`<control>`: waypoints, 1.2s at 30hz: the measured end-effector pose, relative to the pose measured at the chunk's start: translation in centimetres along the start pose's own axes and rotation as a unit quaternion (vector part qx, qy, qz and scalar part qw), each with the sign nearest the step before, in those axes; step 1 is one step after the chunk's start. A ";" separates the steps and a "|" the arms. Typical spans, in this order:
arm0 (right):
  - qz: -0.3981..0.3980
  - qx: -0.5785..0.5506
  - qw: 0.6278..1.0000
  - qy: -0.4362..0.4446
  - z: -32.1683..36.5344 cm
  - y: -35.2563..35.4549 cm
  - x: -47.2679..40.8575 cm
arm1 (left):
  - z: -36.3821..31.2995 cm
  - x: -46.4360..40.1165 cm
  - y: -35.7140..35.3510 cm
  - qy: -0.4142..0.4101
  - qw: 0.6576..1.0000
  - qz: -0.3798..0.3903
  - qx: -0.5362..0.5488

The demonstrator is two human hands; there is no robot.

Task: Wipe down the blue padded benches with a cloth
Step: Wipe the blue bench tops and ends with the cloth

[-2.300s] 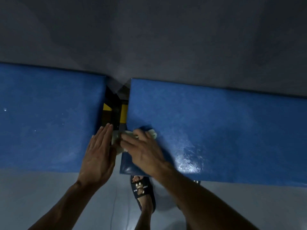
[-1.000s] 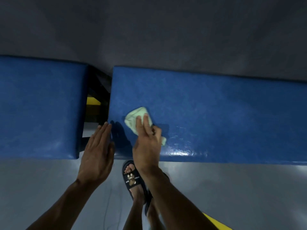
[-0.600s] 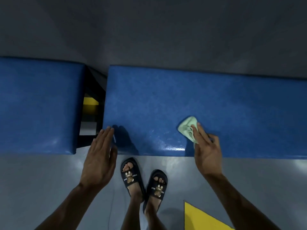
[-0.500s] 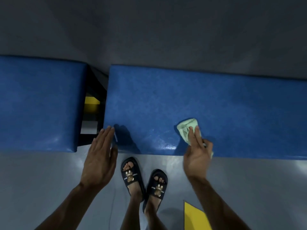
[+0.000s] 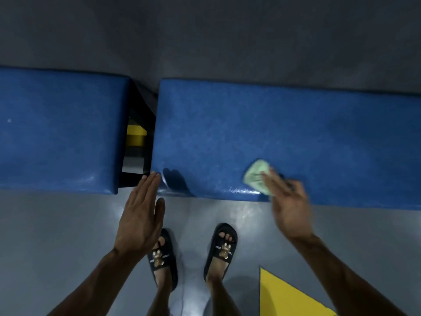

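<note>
Since 0.5 s ago the right hand (image 5: pixel 288 208) and cloth (image 5: pixel 257 176) have slid a little further right along the near edge of the right counter (image 5: pixel 273 124), and the hand is now blurred; the left hand (image 5: pixel 141 215) has stayed by the counter's near left corner.

Nearest, 2 sandals (image 5: pixel 163 258) stand on the grey floor (image 5: pixel 57 236) between the 2 forearms, with a yellow patch (image 5: pixel 284 297) just right of them. The left hand lies flat, its fingers (image 5: pixel 150 183) straight and together, their tips at the corner of the right counter; whether they touch it I cannot tell. The right hand's fingers (image 5: pixel 271 181) are stretched out, lightly spread, pressing on the pale green cloth, which lies bunched under and just beyond their tips, on the counter's front strip. A wet sheen shows on the edge left of the cloth. Beyond the left fingers a dark gap (image 5: pixel 139 137) with a yellow bar separates this counter from the left counter (image 5: pixel 59 128). Past both counters is grey wall.
</note>
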State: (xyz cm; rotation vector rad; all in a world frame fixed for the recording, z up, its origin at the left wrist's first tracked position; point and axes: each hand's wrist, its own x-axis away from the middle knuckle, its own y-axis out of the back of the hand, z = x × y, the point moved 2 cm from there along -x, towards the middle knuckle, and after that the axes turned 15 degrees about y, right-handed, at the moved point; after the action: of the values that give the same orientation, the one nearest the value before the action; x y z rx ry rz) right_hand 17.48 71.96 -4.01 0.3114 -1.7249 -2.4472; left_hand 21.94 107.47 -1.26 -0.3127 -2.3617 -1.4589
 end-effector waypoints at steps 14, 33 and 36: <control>-0.213 -0.077 0.905 -0.359 11.6 -6.8 -1.8 | 2.3 -1.9 0.0 -0.047 0.998 0.015 0.036; -0.136 0.016 0.953 -0.270 7.5 -4.6 -2.5 | 8.2 -3.3 3.1 -0.061 0.998 0.021 0.026; -0.170 -0.024 0.956 -0.239 13.9 -7.6 -5.3 | 8.9 -3.2 3.2 -0.059 0.998 0.023 0.027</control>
State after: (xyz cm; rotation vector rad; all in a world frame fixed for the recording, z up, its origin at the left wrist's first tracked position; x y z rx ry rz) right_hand 19.34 88.37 -6.15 0.0023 -1.9131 -3.0053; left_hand 24.47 116.83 -3.61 -0.4460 -2.4641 -1.3886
